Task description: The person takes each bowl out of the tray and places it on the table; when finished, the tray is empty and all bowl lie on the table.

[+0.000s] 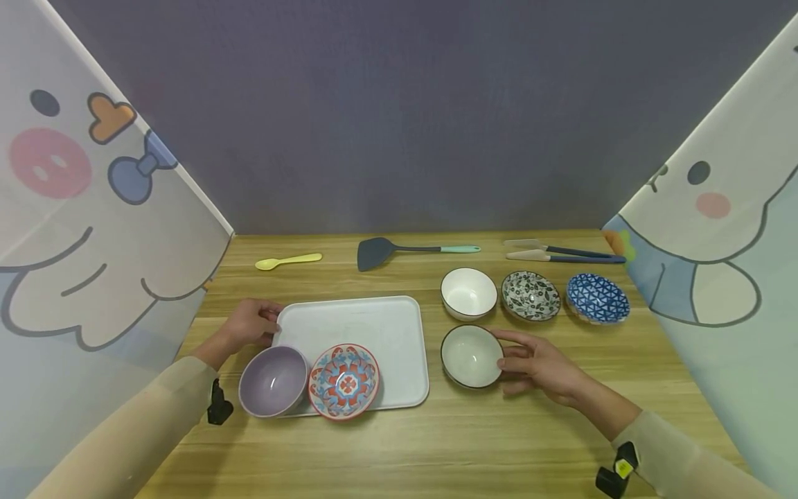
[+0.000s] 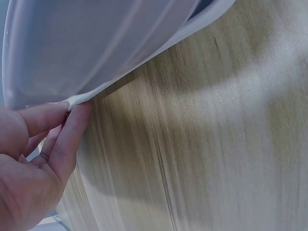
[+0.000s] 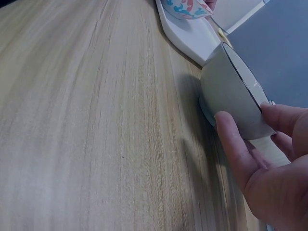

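Observation:
My left hand (image 1: 251, 321) pinches the left edge of the white tray (image 1: 399, 346) between thumb and fingers; the left wrist view shows the rim caught at the fingertips (image 2: 79, 108). On the tray's front left corner sits a purple bowl (image 1: 273, 382), overhanging the edge. Beside it stands a bowl with a red and blue flower pattern (image 1: 344, 382). To the right of the tray, my right hand (image 1: 533, 366) holds a pale grey bowl (image 1: 472, 356) with a dark rim by its right side. Its thumb lies over that rim, and the fingers lie along the outer wall.
Behind the grey bowl stand a white bowl (image 1: 469, 294), a black-and-white leaf-patterned bowl (image 1: 530, 296) and a blue patterned bowl (image 1: 598, 299). Along the back lie a yellow spoon (image 1: 289, 261), a dark spatula (image 1: 375, 254) and tongs (image 1: 564, 256). Panels flank the wooden table (image 1: 399, 457).

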The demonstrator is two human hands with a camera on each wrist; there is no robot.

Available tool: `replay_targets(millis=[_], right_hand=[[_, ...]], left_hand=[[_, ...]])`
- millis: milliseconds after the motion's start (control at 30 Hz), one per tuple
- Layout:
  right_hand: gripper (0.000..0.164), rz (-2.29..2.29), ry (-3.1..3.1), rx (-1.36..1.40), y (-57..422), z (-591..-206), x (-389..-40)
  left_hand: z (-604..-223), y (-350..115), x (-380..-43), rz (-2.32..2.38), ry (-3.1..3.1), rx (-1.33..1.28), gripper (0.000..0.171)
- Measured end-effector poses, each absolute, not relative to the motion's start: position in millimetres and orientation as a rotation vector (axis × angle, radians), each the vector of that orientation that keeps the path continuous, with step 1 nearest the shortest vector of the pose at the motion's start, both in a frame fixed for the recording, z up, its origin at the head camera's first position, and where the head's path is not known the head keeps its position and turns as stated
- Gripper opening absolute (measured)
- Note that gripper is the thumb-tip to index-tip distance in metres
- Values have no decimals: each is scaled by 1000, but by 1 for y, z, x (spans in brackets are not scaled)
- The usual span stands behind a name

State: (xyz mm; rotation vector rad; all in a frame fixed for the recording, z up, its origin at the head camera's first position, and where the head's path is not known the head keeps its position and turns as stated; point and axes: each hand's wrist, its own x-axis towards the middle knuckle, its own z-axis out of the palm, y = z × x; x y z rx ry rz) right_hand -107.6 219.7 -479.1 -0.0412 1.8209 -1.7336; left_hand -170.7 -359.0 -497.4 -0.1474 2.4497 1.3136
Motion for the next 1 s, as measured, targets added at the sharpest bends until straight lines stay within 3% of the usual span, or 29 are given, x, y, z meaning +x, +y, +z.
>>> replay_targets(millis=[233,700,1000], right_hand=[[74,-1657,1924,-76,222,-475,-109],[57,-1420,2240,-220,224,-443,-123],[53,-1321,2373,-347,199,-417,-135]], left_hand=[[-496,-358,-172,1310,2451,-149,49],[-489,-357,-170,1317,2436,-168,51],[-489,-358,-169,1309,2449,-181,49]])
